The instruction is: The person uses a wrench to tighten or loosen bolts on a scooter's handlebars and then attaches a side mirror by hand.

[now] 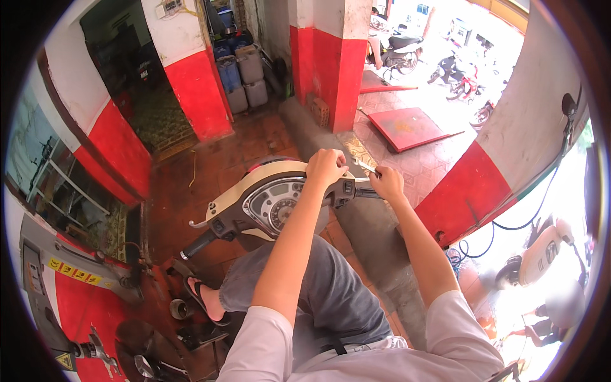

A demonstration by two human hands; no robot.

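I sit behind a cream scooter handlebar (254, 191) with a round speedometer (275, 205) in its dash. My left hand (326, 167) lies closed over the top of the handlebar housing near its right end. My right hand (386, 183) is closed around a thin metal tool (364, 166), whose tip points at the right switch block (347, 188). The left grip (198, 244) sticks out free at the lower left. My knee in grey shorts (318, 286) is under the bar.
Red-and-white pillars (334, 70) stand ahead and at right. Plastic jerrycans (245, 79) are stacked at the back. A red flat board (407, 127) lies on the tiled floor. Parked motorbikes (445, 63) stand outside. A red machine (76, 299) and small parts sit at lower left.
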